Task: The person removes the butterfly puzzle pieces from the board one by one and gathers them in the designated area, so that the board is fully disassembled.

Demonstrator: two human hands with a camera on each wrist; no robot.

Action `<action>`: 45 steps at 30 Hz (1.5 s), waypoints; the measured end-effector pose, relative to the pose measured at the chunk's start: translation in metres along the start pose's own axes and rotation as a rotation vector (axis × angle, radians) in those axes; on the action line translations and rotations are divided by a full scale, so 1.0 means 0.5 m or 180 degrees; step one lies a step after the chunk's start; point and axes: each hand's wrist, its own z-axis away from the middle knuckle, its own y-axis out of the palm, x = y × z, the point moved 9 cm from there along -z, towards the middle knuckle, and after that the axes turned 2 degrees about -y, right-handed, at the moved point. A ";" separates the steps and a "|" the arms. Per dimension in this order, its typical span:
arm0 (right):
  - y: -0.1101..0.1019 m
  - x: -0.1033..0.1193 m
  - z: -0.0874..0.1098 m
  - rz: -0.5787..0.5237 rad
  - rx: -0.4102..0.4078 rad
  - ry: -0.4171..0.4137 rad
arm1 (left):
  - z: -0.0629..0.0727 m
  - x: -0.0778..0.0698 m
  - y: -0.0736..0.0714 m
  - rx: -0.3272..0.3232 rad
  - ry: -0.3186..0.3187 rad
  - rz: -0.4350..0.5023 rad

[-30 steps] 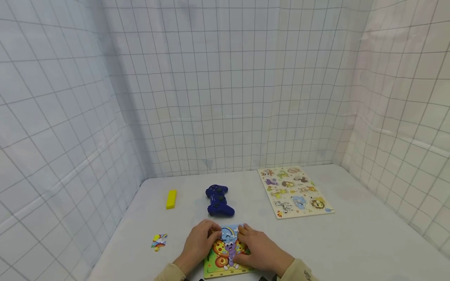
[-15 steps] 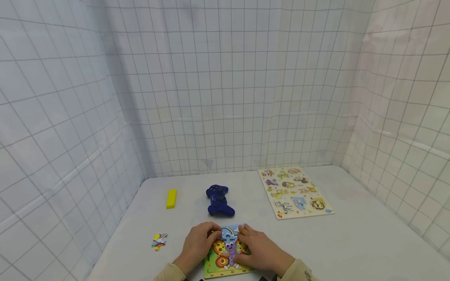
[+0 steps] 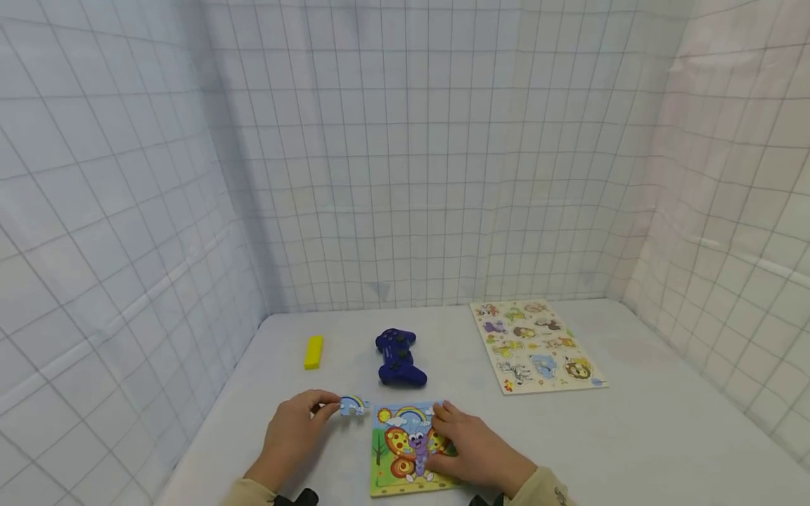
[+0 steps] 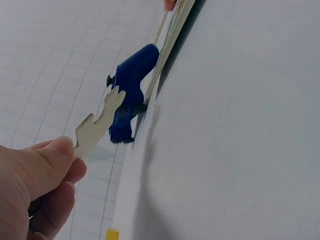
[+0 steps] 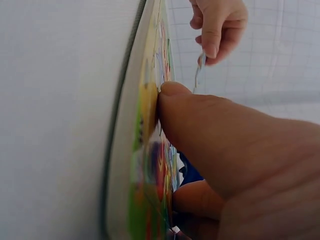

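My left hand [image 3: 292,430] pinches a jigsaw piece [image 3: 352,405] with a rainbow and clouds, between thumb and fingertips, left of the puzzle board. In the left wrist view the piece's pale, unprinted side [image 4: 96,129] faces the camera, its edge notched. The butterfly puzzle board [image 3: 383,478] lies flat on the table, its right part covered by my right hand [image 3: 476,448]. In the right wrist view, the thumb [image 5: 175,107] presses on the printed face and the other fingers touch it lower down.
A dark blue game controller [image 3: 399,360] lies behind the board. Further left is a yellow block [image 3: 313,352]. A cream board with animal pictures [image 3: 538,346] lies at the back right. Gridded white sheets [image 3: 392,176] enclose the white table [image 3: 633,443] at the back and sides.
My left hand has moved left off the board, holding the jigsaw piece. It now covers the spot where a loose piece lay. The right hand stays on the board; the view has shifted slightly.
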 end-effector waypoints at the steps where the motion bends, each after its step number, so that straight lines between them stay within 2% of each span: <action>1: -0.002 0.000 0.000 -0.0003 -0.0006 -0.0003 | -0.001 0.014 -0.009 0.0032 -0.0076 -0.0021; 5: -0.007 0.000 -0.001 0.0026 -0.0020 -0.0040 | -0.004 0.050 -0.039 0.0136 -0.0270 0.0053; 11: -0.011 -0.012 0.000 0.0028 0.0007 -0.0007 | -0.009 0.067 -0.049 0.0287 -0.0364 0.0254; 14: -0.016 -0.017 0.002 0.0013 0.0005 0.0026 | -0.014 0.064 -0.043 0.0395 -0.0295 0.0171; 19: -0.020 -0.018 0.004 -0.0008 0.0013 0.0022 | -0.016 0.058 -0.032 0.0586 -0.0095 -0.0160; 25: -0.017 -0.015 0.005 -0.0054 0.0049 -0.0015 | -0.013 0.075 -0.020 0.0680 -0.0059 -0.0361; 31: -0.015 -0.009 0.007 -0.0064 0.0047 -0.0075 | -0.009 0.083 -0.015 0.0682 -0.0027 -0.0366; 38: -0.013 -0.008 0.008 -0.0057 0.0040 -0.0074 | -0.011 0.073 -0.015 0.0682 0.0200 -0.0449; 45: -0.011 -0.007 0.009 -0.0045 0.0044 -0.0065 | -0.010 0.069 -0.015 0.0674 0.0304 -0.0509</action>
